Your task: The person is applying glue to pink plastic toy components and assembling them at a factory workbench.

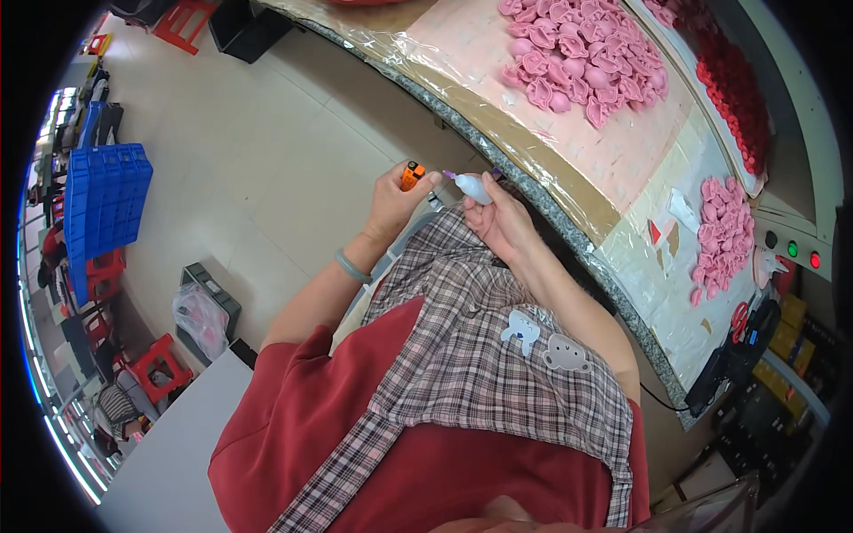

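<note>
My left hand [389,202] is closed around an orange lighter [410,178], its dark top end pointing up and away from me. In my right hand [506,222] is a small whitish squeeze bottle [474,188] with a thin purple tip. That tip points left toward the lighter, and a small gap parts the two. Both hands are held above my lap, beside the table edge. I wear a plaid apron [462,355] over a red top.
On my right runs a plastic-covered table [569,200] with a large heap of pink petal-shaped pieces [586,58] and a smaller pink heap [724,235]. Red-handled scissors [739,322] lie near lit buttons [793,250]. Blue crates [107,195] and red stools [160,369] stand at left.
</note>
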